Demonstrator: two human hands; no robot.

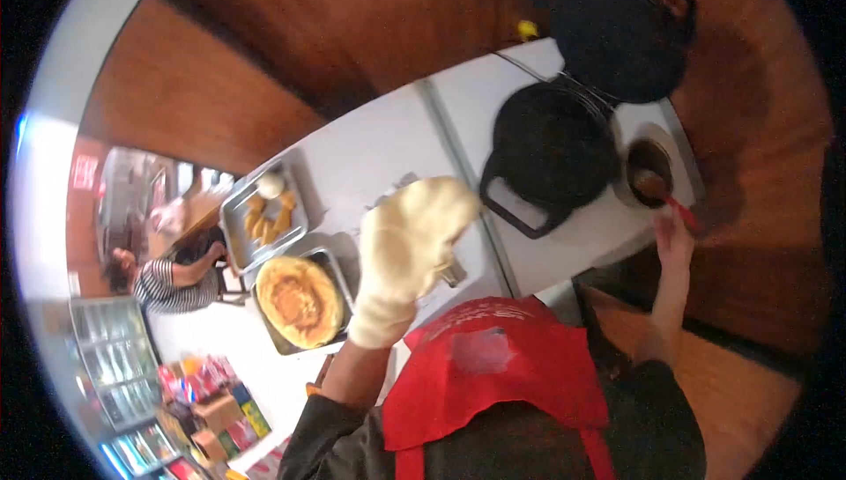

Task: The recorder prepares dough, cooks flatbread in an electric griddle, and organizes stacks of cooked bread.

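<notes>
My left hand (pixel 416 242) wears a cream-coloured cloth mitt that hides the fingers; a small metal piece (pixel 452 274) shows beside it, and whether it is gripped cannot be told. At the right, my right hand (pixel 674 232) is closed around the red handle of a utensil (pixel 679 210), whose far end reaches into a round container (pixel 649 173). Left of that container stands an open double-plate iron (pixel 554 143), with its second dark round plate (pixel 621 37) raised behind it. A large round golden baked piece (pixel 301 301) lies on a metal tray at the left.
A second metal tray (pixel 241 242) behind holds curved golden pieces (pixel 269 216) and a pale round thing (pixel 270 185). A wooden wall (pixel 370 11) borders the white counter (pixel 370 143). At the far left is another person (pixel 178 278) in a striped top, near glass-door coolers and boxes.
</notes>
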